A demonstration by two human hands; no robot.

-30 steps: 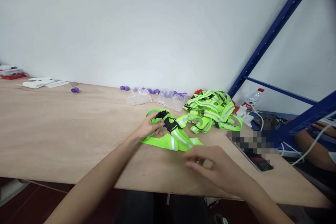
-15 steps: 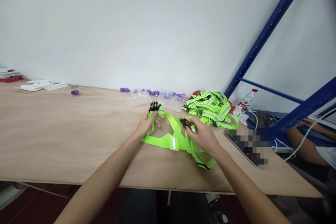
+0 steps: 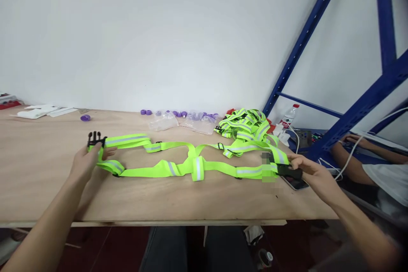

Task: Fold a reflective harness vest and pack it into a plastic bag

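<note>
Two hands stretch one neon-green reflective harness [image 3: 191,165] flat across the plywood table [image 3: 159,204], its long axis running left to right, roughly parallel to the table's near edge. Its straps split into an upper and a lower run on each side and meet at a short upright band near the middle. The left hand [image 3: 87,163] pinches the strap's left end between thumb and fingers, closed narrowly on the webbing, with a black pronged buckle half [image 3: 94,139] sticking up just above the fingertips and pointing away from the person. The right hand [image 3: 314,174] grips the harness's right end, fingers curled around a black buckle piece [image 3: 288,171] that points back toward the left. Just behind the right-hand stretch of strap lies a heap of more green reflective harnesses [image 3: 247,127]. Clear plastic bags [image 3: 178,121] and purple caps [image 3: 145,112] sit near the wall, and a plastic bottle [image 3: 288,114] stands beside the blue rack [image 3: 302,38]. Another person's arm [image 3: 353,153] rests at the far right.
</note>
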